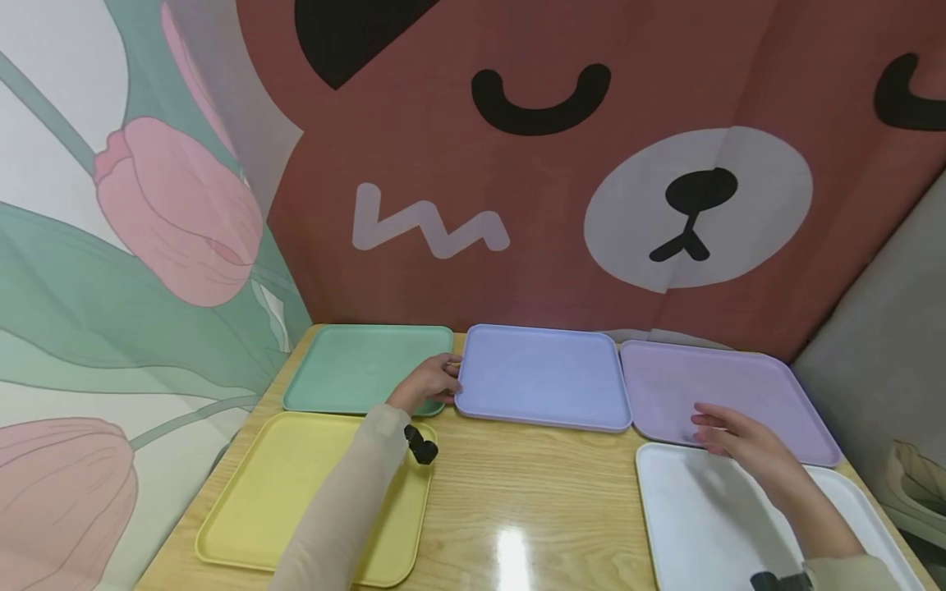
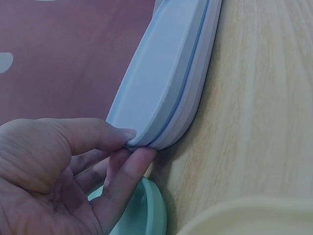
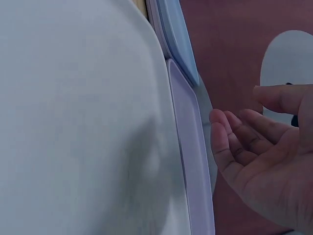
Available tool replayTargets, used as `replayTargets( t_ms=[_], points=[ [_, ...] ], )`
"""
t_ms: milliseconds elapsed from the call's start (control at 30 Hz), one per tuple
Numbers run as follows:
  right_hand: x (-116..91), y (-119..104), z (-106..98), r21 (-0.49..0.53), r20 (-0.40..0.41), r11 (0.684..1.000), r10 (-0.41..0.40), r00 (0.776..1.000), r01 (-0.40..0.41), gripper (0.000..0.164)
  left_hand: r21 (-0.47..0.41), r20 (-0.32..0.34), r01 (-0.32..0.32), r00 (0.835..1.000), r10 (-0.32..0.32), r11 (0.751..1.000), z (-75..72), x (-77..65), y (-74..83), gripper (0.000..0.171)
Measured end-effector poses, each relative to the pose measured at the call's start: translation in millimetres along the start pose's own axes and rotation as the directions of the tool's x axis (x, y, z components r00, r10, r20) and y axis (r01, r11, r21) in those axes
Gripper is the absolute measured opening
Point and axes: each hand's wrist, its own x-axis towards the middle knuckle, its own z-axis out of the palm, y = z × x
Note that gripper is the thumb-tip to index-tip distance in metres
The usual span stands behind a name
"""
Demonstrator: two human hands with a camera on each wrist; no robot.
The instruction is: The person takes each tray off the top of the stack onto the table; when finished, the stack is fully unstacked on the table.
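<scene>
With thumb and fingers, my left hand (image 1: 431, 381) pinches the left edge of a periwinkle-blue tray (image 1: 543, 377) at the back middle of the table. In the left wrist view the blue tray (image 2: 154, 73) lies on a paler lilac tray (image 2: 193, 93), and the fingertips are right at their stacked corner. My right hand (image 1: 739, 439), fingers loosely bent and nothing in them, hovers above the purple tray (image 1: 709, 386) and the white tray (image 1: 683, 517). In the right wrist view the right hand (image 3: 264, 152) shows thumb and fingers apart.
A green tray (image 1: 355, 369) sits at the back left, just beside the blue one. In front of it lies a yellow tray (image 1: 273, 484). Wooden tabletop (image 1: 532, 492) shows between the yellow and white trays. A printed bear curtain (image 1: 443, 164) hangs behind the table.
</scene>
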Motion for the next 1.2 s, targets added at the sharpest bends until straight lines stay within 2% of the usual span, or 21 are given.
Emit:
replayTargets(
  t_ms=[100, 300, 600, 833, 1033, 1200],
  points=[
    [14, -7, 7, -0.035, 0.0, 0.998, 0.043, 0.999, -0.043, 0.057, 0.006, -0.002, 0.0, 1.0, 0.0, 1.0, 0.5, -0.6, -0.1, 0.068],
    [39, -13, 20, -0.027, -0.008, 0.998, 0.057, 0.998, -0.057, 0.058, 0.0, 0.0, -0.003, 1.0, 0.003, 1.0, 1.1, 0.5, -0.8, 0.066],
    [73, -17, 41, 0.042, -0.002, 0.999, 0.014, 1.0, -0.014, 0.057, -0.001, -0.002, -0.001, 1.0, 0.001, 1.0, 1.8, 0.3, -0.9, 0.066],
    [95, -14, 57, 0.045, -0.025, 0.998, 0.035, 0.999, -0.034, 0.055, -0.005, -0.008, -0.004, 1.0, 0.003, 1.0, 2.8, -1.2, 0.2, 0.067],
    [111, -11, 66, -0.021, -0.039, 0.994, 0.107, 0.993, -0.108, 0.058, 0.0, -0.01, -0.006, 1.0, 0.006, 1.0, 2.5, -1.4, -0.6, 0.067],
    [120, -10, 70, -0.102, -0.066, 0.986, 0.128, 0.99, -0.134, 0.058, -0.001, -0.007, -0.007, 1.0, 0.007, 1.0, 1.4, -1.4, -1.3, 0.067]
  ],
)
